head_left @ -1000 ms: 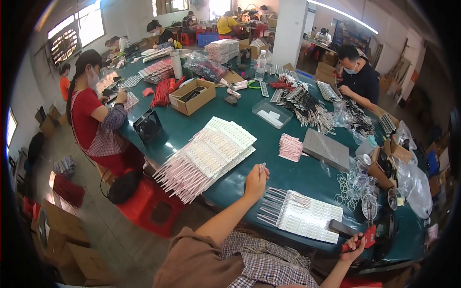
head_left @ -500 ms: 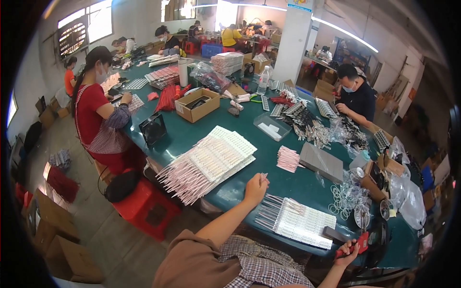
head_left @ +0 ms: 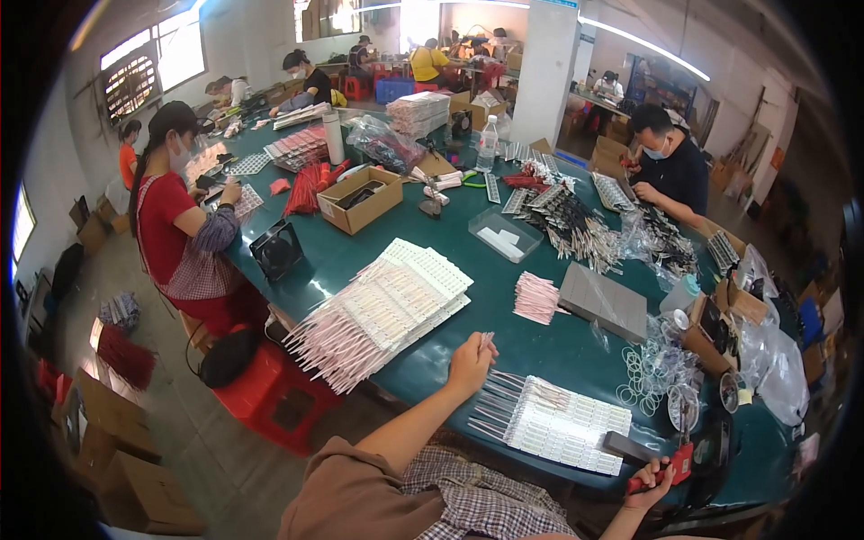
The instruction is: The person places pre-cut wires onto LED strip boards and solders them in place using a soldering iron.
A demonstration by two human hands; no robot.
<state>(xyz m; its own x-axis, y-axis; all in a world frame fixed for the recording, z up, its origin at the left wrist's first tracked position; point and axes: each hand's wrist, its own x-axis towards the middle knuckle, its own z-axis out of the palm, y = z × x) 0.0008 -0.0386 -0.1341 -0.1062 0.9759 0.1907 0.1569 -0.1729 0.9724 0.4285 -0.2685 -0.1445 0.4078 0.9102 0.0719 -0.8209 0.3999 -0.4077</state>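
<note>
On the near table edge lies a white panel of small circuit strips (head_left: 569, 423), with thin wires sticking out from its left side. My left hand (head_left: 470, 364) is closed just above those wires; a small pale bit shows at its fingertips, too small to make out. At the panel's other end my right hand (head_left: 653, 479) is wrapped round a red-handled tool (head_left: 681, 463), whose exact kind does not show. A dark grey bar (head_left: 628, 447) lies across the panel's right end, near that hand. A tall stack of similar wired panels (head_left: 387, 297) rests left of my left hand.
Beyond my hands are a pink wire bundle (head_left: 536, 298), a grey flat block (head_left: 603, 301) and a clear tray (head_left: 505, 236). Clear rings and plastic bags (head_left: 776, 373) crowd the right. A small black fan (head_left: 276, 250) stands left. Co-workers sit around the green table (head_left: 432, 362).
The view has shifted slightly. My left hand stays closed near the panel's wires, and my right hand keeps its grip on the red-handled tool. Little else differs.
</note>
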